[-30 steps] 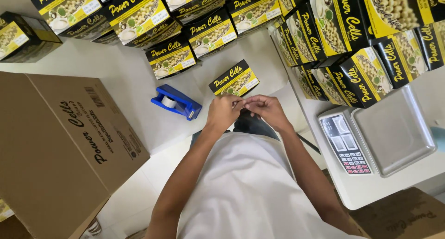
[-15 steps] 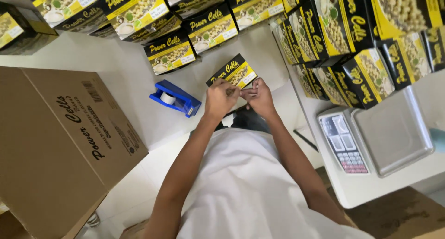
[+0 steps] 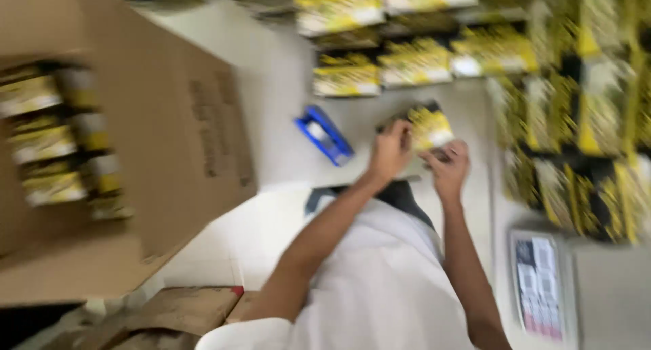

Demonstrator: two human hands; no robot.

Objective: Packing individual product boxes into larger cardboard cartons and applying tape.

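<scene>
The view is motion-blurred. A small black and yellow box lies on the white table in front of me. My left hand curls over the box's left edge. My right hand grips its near right corner. Both arms reach forward from my white shirt. A blue tape dispenser lies on the table just left of my left hand, untouched.
A large open cardboard carton stands at the left with several black and yellow boxes inside. More such boxes line the back and stack up at the right. A weighing scale sits near right. Flat cardboard lies below.
My hands have moved forward from in front of my chest onto the small box. The view has swung, so the carton's open inside now shows at the left.
</scene>
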